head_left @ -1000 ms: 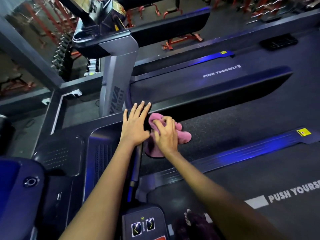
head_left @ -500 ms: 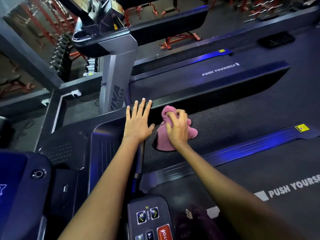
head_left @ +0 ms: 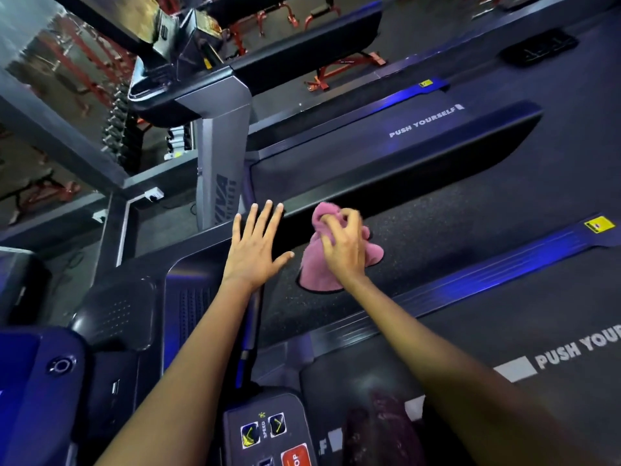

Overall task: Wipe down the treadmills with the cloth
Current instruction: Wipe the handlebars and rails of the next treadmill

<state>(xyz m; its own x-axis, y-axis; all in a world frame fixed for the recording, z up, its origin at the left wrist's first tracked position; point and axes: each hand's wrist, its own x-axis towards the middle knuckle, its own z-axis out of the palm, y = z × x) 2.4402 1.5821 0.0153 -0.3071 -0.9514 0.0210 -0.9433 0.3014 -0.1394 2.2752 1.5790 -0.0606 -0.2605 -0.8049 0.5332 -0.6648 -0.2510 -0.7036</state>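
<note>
Head view | your right hand (head_left: 342, 250) grips the cloth (head_left: 314, 274) bunched on the treadmill (head_left: 437, 237) belt | left hand (head_left: 253, 250) flat, fingers spread, on the motor cover | mid-wipe; next, sweep along the belt.

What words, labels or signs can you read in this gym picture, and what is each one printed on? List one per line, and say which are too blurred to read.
"PUSH YOURSELF": far treadmill belt.
"PUSH YOUR", cut off by the frame edge: near treadmill belt.
"SPEED": control panel, between two arrow buttons.
"OP", the rest out of frame: red button.
"VIVA": grey upright post; the smaller line beside it is blurred.
Yellow stickers on the side rails: too small to read.
</note>
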